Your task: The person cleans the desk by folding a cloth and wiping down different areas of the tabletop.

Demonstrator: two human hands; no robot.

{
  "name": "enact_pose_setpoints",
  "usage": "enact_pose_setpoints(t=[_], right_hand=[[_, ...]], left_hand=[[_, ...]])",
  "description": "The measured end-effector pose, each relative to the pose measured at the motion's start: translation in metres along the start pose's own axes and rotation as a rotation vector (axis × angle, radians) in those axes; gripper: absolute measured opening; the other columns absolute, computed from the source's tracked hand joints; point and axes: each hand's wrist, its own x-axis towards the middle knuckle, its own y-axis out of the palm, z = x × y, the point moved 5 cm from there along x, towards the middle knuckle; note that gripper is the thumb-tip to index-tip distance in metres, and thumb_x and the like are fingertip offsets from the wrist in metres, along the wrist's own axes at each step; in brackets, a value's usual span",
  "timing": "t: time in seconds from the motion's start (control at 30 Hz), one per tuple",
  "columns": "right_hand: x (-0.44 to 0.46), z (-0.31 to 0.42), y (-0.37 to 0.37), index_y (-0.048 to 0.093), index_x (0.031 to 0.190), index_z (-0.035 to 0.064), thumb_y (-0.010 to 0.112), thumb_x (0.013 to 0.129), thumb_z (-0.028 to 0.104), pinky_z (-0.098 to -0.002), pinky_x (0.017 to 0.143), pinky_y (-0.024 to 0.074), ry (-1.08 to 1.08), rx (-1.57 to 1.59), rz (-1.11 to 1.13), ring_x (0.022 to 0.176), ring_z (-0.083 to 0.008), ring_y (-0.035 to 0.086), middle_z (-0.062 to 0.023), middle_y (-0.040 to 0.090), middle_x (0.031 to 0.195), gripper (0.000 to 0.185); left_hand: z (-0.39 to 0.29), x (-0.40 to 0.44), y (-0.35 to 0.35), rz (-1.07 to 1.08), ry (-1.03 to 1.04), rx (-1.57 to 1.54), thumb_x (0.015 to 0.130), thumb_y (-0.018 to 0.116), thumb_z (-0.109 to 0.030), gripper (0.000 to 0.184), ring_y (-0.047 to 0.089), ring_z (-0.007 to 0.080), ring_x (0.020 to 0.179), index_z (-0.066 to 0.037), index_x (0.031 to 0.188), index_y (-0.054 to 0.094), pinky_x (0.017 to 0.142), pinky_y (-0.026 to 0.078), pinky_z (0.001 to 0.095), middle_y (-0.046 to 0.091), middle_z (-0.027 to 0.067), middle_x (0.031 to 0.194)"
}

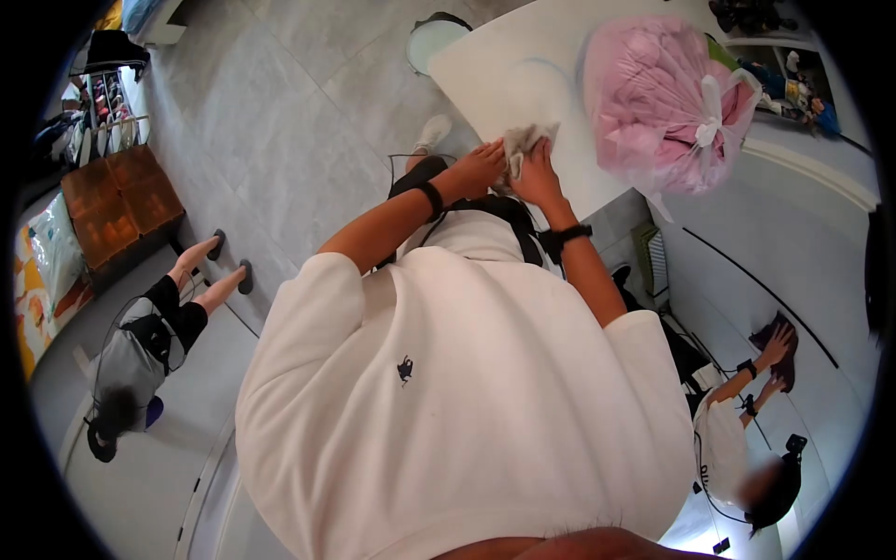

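Note:
A crumpled grey-beige cloth [525, 147] is bunched between my two hands at the edge of the white table [569, 173]. My left hand [480, 170] grips its left side, fingers close together. On the other side, my right hand [538, 174] holds the cloth with its fingers over it. The folds hide some fingertips. Each wrist wears a black band.
A tied pink plastic bag [644, 103], stuffed full, stands on the table to the right. Beyond the table's far edge is a round stool [436, 42]. One person [140, 345] stands at left; another [737, 429] at right handles a dark cloth [775, 347].

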Motion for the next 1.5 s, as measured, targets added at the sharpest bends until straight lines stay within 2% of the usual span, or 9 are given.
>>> enact_pose_setpoints(t=[0.17, 0.43, 0.67, 0.97, 1.07, 1.13, 1.33, 1.47, 1.5], right_hand=[[0.092, -0.015, -0.015, 0.029, 0.145, -0.0037, 0.079, 0.052, 0.058, -0.0557, 0.115, -0.0073, -0.063, -0.089, 0.069, 0.14, -0.0535, 0.001, -0.0395, 0.019, 0.147, 0.123], [0.099, -0.009, -0.057, 0.025, 0.146, -0.0024, 0.087, 0.053, 0.052, -0.0506, 0.114, 0.024, 0.055, 0.071, -0.098, 0.143, -0.0476, 0.005, -0.0334, 0.013, 0.152, 0.124], [0.008, -0.032, -0.052, 0.028, 0.143, -0.0026, 0.087, 0.056, 0.041, -0.0484, 0.113, 0.0276, 0.124, 0.004, 0.057, 0.141, -0.0471, 0.016, -0.0322, 0.022, 0.149, 0.114], [0.05, -0.023, -0.063, 0.037, 0.139, -0.0033, 0.088, 0.044, 0.019, -0.0426, 0.117, 0.0227, -0.001, 0.067, 0.072, 0.139, -0.0463, 0.021, -0.0316, 0.028, 0.147, 0.111], [0.086, -0.023, -0.078, 0.045, 0.133, -0.004, 0.087, 0.042, 0.015, -0.0418, 0.111, 0.0353, 0.093, -0.047, 0.129, 0.137, -0.0444, 0.026, -0.0289, 0.032, 0.145, 0.102], [0.099, -0.024, -0.085, 0.052, 0.124, -0.0041, 0.087, 0.042, 0.015, -0.0442, 0.097, 0.0485, 0.038, -0.037, 0.017, 0.127, -0.0412, 0.043, -0.0274, 0.044, 0.136, 0.091], [0.071, -0.032, -0.065, 0.063, 0.107, -0.0007, 0.081, 0.058, 0.014, -0.0451, 0.083, 0.054, 0.184, 0.004, 0.11, 0.102, -0.039, 0.062, -0.0262, 0.06, 0.117, 0.054], [0.05, -0.018, -0.062, 0.056, 0.12, -0.0008, 0.079, 0.064, 0.014, -0.0441, 0.086, 0.0533, 0.204, -0.007, -0.012, 0.105, -0.038, 0.062, -0.028, 0.049, 0.134, 0.062], [0.056, -0.025, -0.057, 0.05, 0.127, -0.0024, 0.079, 0.065, 0.015, -0.0429, 0.092, 0.0511, 0.274, 0.024, 0.145, 0.121, -0.0402, 0.052, -0.0295, 0.038, 0.143, 0.07]], left_hand=[[0.029, -0.002, 0.009, -0.172, -0.239, -0.047, 0.074, 0.056, -0.006, 0.069, 0.029, 0.0416, 0.139, 0.015, 0.136, 0.033, 0.113, 0.029, 0.0461, 0.029, 0.0329, 0.147], [0.034, -0.006, -0.019, -0.213, -0.328, -0.118, 0.083, 0.06, -0.024, 0.071, 0.035, 0.0436, 0.135, 0.017, 0.134, 0.033, 0.113, 0.03, 0.0405, 0.034, 0.0371, 0.141], [-0.015, 0.002, 0.002, 0.052, 0.009, -0.319, 0.091, 0.054, -0.048, 0.077, 0.03, 0.0348, 0.14, 0.008, 0.14, 0.034, 0.113, 0.03, 0.0386, 0.035, 0.0239, 0.148], [-0.031, 0.015, 0.023, -0.143, -0.273, -0.102, 0.091, 0.036, -0.067, 0.089, 0.025, 0.031, 0.143, 0.007, 0.139, 0.038, 0.114, 0.022, 0.0463, 0.034, 0.0227, 0.149], [-0.017, 0.036, -0.01, -0.073, -0.386, -0.146, 0.09, 0.036, -0.068, 0.092, 0.024, 0.0337, 0.143, 0.01, 0.138, 0.04, 0.115, 0.02, 0.0445, 0.034, 0.025, 0.148], [-0.007, 0.055, -0.02, -0.031, -0.386, -0.126, 0.089, 0.037, -0.069, 0.093, 0.025, 0.035, 0.143, 0.011, 0.137, 0.04, 0.115, 0.021, 0.0436, 0.035, 0.0264, 0.147], [-0.002, 0.061, -0.014, 0.047, -0.28, -0.033, 0.08, 0.057, -0.063, 0.091, 0.029, 0.0386, 0.14, 0.013, 0.129, 0.048, 0.113, 0.026, 0.0409, 0.038, 0.0298, 0.143], [-0.004, 0.05, -0.004, -0.055, -0.185, -0.01, 0.071, 0.07, -0.054, 0.084, 0.033, 0.0409, 0.136, 0.012, 0.121, 0.055, 0.109, 0.031, 0.0419, 0.042, 0.0306, 0.139], [-0.005, 0.05, -0.006, -0.057, -0.179, -0.002, 0.071, 0.07, -0.054, 0.084, 0.033, 0.0409, 0.136, 0.012, 0.121, 0.055, 0.109, 0.031, 0.0419, 0.042, 0.0306, 0.139]])
